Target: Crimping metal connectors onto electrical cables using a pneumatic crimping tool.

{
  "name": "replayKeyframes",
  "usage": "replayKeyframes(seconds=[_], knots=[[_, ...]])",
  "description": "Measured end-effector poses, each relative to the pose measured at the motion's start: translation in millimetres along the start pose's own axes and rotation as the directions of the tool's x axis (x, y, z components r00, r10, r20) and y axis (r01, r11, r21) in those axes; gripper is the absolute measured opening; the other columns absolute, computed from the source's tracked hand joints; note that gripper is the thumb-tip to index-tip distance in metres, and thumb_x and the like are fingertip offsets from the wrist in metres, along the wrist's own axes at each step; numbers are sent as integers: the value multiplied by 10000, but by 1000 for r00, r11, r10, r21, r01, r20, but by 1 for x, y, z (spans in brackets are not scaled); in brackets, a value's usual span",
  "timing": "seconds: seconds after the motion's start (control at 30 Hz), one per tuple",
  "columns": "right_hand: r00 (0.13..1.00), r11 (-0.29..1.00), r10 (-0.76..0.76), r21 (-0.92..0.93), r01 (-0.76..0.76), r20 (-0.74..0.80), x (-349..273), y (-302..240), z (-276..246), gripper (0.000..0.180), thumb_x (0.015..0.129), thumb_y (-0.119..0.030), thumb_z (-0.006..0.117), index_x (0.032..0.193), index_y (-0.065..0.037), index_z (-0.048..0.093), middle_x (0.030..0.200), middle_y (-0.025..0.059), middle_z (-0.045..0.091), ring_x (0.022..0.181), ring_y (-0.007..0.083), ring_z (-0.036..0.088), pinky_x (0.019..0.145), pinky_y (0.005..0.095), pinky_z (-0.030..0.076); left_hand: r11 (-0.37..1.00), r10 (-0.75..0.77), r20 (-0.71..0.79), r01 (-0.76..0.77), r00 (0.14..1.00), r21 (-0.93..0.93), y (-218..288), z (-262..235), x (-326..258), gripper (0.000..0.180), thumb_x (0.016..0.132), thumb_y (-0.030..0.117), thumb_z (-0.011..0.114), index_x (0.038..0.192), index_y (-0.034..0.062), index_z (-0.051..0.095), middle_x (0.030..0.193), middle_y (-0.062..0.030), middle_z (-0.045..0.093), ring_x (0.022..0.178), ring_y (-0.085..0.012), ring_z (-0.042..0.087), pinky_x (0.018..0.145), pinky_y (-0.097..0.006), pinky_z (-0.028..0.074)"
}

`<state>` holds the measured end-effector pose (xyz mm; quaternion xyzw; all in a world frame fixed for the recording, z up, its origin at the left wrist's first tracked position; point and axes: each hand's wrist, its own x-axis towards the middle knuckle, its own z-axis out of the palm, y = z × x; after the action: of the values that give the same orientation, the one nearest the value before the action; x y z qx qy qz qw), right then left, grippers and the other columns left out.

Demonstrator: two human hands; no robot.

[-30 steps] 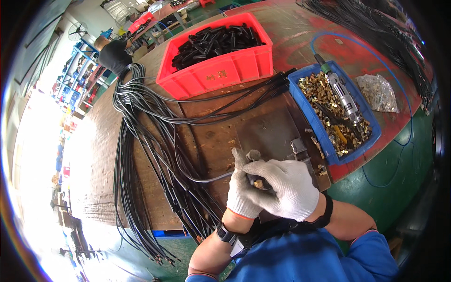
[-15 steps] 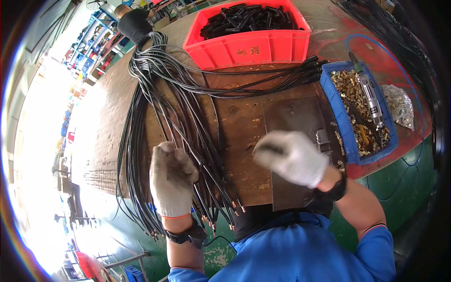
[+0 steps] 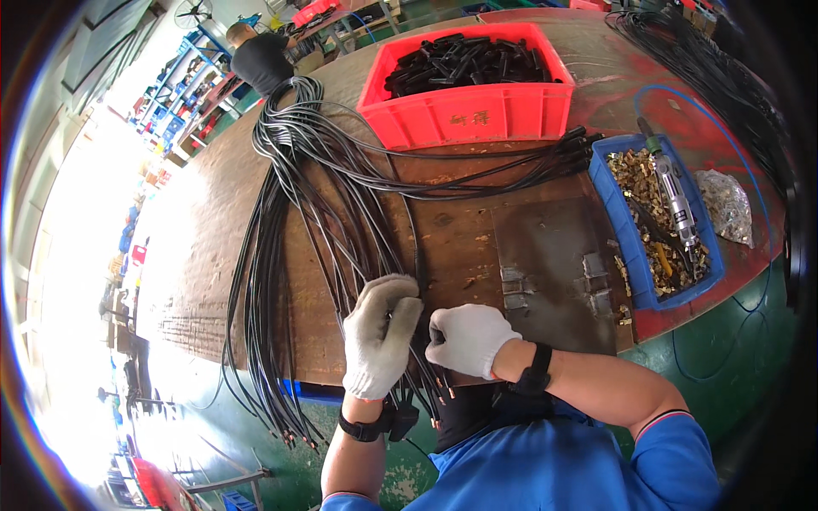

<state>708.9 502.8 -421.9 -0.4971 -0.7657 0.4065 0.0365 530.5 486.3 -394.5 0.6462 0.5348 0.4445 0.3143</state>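
A thick bundle of black cables (image 3: 290, 183) with bare copper ends spreads over the table and hangs past its near edge. My left hand (image 3: 377, 341), in a white glove, is curled over the right strands of this bundle, fingers and thumb drawn together. Whatever lies inside its grip is hidden. Close beside it on the right, my gloved right hand (image 3: 473, 339) is closed, its knuckles turned toward the left hand. What it holds, if anything, cannot be seen. Right of the hands lies a dark flat plate (image 3: 550, 247) with taped patches.
At the back stands a red bin (image 3: 464, 119) of black tubular parts. A blue tray (image 3: 656, 294) on the right holds brass-coloured terminals and a metal air tool (image 3: 673, 192). Beside it sits a clear bag of small parts (image 3: 724, 204). A person (image 3: 260, 60) works in the background.
My right hand has moved left and nearer me, off the dark plate, and closed. The left hand has shifted right over the cables, fingers curling. The view has tilted slightly.
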Motion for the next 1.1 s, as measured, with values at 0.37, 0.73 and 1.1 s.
replayKeyframes(seconds=[0.37, 0.73, 1.1], knots=[[999, 995, -15, -93, 20, 44, 9, -3, 13, 455, 928, -391, 713, 1174, -11, 754, 1041, 219, 803, 1004, 408, 789, 904, 513, 620, 969, 213, 128, -226, 969, 98, 25, 34, 24, 162, 950, 22, 737, 1106, -13, 760, 1197, -182, 767, 1022, -282, 762, 895, -370, 606], [952, 949, -242, 158, 272, -186, -39, 69, -52, 344, 1026, -199, 601, 1294, -5, 696, 1060, 243, 775, 1042, 421, 752, 905, 520, 571, 675, 433, 569, -670, 699, 308, 12, 33, 50, 507, 803, 231, 862, 1293, 133, 777, 977, -94, 750, 1001, -328, 721, 1038, -474, 546], [862, 825, -342, -559, 85, -374, -75, 84, -43, 156, 959, -197, 636, 1022, -65, 692, 905, 107, 736, 793, 277, 796, 655, 445, 628, 712, 265, 632, -590, 728, 380, 17, 46, 45, 274, 833, 165, 806, 1105, 144, 824, 811, -108, 679, 855, -359, 686, 815, -476, 527]])
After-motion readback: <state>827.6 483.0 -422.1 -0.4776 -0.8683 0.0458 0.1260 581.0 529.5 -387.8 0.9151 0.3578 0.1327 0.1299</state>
